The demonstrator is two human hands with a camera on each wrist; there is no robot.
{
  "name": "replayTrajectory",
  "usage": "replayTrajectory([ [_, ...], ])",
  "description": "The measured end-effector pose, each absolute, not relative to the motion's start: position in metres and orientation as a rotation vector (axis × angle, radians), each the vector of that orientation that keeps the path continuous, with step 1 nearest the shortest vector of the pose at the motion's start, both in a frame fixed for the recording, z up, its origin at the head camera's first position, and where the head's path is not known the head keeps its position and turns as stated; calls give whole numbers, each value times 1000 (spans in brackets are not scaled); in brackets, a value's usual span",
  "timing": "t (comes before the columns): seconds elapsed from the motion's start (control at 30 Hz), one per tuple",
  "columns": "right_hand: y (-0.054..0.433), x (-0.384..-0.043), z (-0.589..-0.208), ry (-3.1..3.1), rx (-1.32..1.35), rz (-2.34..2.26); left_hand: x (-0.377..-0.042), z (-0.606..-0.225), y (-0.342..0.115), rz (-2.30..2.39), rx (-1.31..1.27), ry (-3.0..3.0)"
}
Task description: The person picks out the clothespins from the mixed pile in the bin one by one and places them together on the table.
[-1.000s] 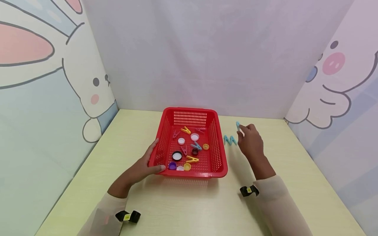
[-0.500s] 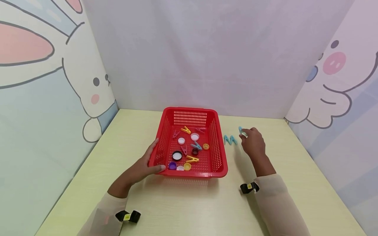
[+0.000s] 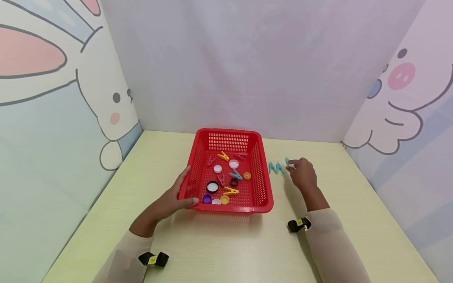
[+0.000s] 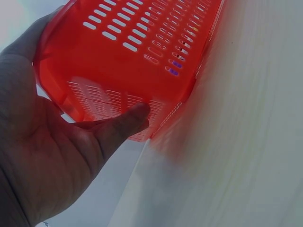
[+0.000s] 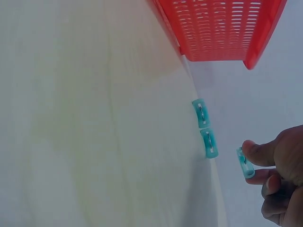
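My left hand (image 3: 174,203) is at the near left corner of the red plastic basket (image 3: 260,210), thumb stretched along the front side and straight fingers against the left side. Inside lie yellow clothespins (image 3: 231,191), pink clothespins (image 3: 221,180), a blue clothespin (image 3: 235,175) and several bottle caps, among them a black-rimmed one (image 3: 212,187). To the right of the basket, my right hand (image 3: 303,173) pinches a light-blue clothespin (image 5: 245,163) between thumb and finger. Two matching clothespins (image 5: 200,113) stand side by side on the table, just left of the held one.
A pale wooden table (image 3: 212,251) carries everything. Behind it hangs a plain light backdrop (image 3: 233,78); printed cartoon panels (image 3: 106,86) flank both sides. Each wrist wears a black camera strap (image 3: 153,260).
The right hand has moved slightly right and then lower with the light-blue clothespin, bringing it level with the two standing ones. The left hand and basket stay put.
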State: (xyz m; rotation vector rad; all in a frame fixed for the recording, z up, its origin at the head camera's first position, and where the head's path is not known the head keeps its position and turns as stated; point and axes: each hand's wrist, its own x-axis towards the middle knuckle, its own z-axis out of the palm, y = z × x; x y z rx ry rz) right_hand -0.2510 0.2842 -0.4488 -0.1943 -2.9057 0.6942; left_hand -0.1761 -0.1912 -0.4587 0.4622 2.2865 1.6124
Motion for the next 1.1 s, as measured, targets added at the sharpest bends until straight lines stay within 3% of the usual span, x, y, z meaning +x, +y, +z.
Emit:
replayTrajectory([
  [1.1, 290, -259, -468, -3053, -207, 661, -176, -460, -191, 1622, 468, 2283],
])
